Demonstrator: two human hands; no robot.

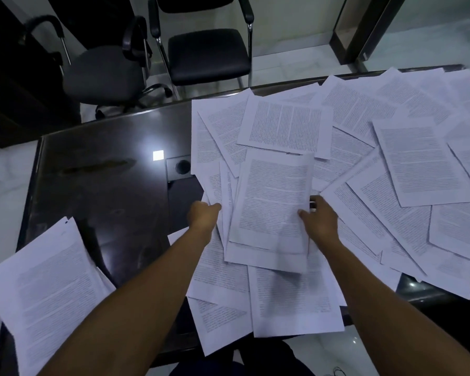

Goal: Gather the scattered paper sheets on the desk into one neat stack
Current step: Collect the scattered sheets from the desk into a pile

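— Lying where, the papers?

— Sprawling in overlapping loose sheets (337,137) across the dark desk (106,185), filling everything from 12 o'clock round to 5 o'clock of the picture. Sitting apart at 8 o'clock, one gathered stack (46,289), slightly fanned, overhanging the near desk edge.

— Holding anything, the hands?

— Gripping a small bundle (272,202) near the centre, both of them. Left hand (202,215) curling at the bundle's 9 o'clock side, fingers tucked among the page edges there; exact pinch hidden. Right hand (320,218) clamping the 3 o'clock edge, thumb on top of the printed page, fingers going underneath. Bundle lifting a little at its near end, blurring there, top sheet showing dense text.

— Lying under the bundle?

— More sheets, crossing at angles, some hanging over the near desk edge at 6 o'clock.

— Standing beyond the desk?

— Two black chairs at 11 and 12 o'clock: swivel chair (103,74) on the left, sled-frame chair (209,55) beside it. Showing on the bare desk at 10 o'clock, a round cable port (182,166) and a square glint of ceiling light (158,155).
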